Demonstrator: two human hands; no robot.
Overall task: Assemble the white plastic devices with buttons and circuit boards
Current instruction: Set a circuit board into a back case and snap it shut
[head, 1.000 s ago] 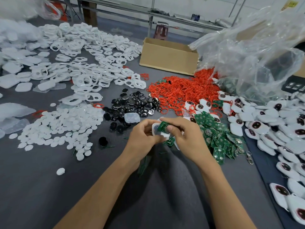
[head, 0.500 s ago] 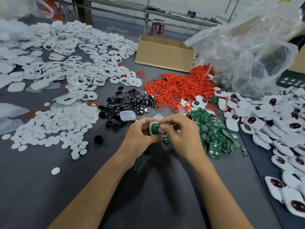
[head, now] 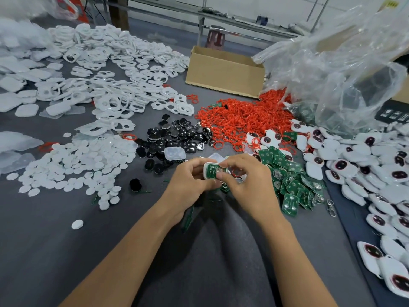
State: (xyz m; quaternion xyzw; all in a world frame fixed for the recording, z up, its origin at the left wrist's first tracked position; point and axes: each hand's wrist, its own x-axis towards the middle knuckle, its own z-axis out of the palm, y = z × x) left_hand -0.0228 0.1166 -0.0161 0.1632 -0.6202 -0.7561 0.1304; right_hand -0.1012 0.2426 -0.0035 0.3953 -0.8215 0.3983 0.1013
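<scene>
Your grey table [head: 55,262] carries white discs [head: 77,165], black buttons [head: 177,138], red rings [head: 239,118], green boards [head: 287,173] (all loose heaps), one cardboard box [head: 223,78].

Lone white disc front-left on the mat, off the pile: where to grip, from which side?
Probably pinch the lone white disc by opposite points of its rim, from straight above. It lies flat on the grey mat, thin and round, nothing touching it, so no side offers a face. The left hand is nearer but grips the white housing.

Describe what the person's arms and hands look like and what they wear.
Both the left hand and the right hand are bare: no gloves, no rings showing. The forearms are bare too, with no sleeves, watch or bands in view.
</scene>
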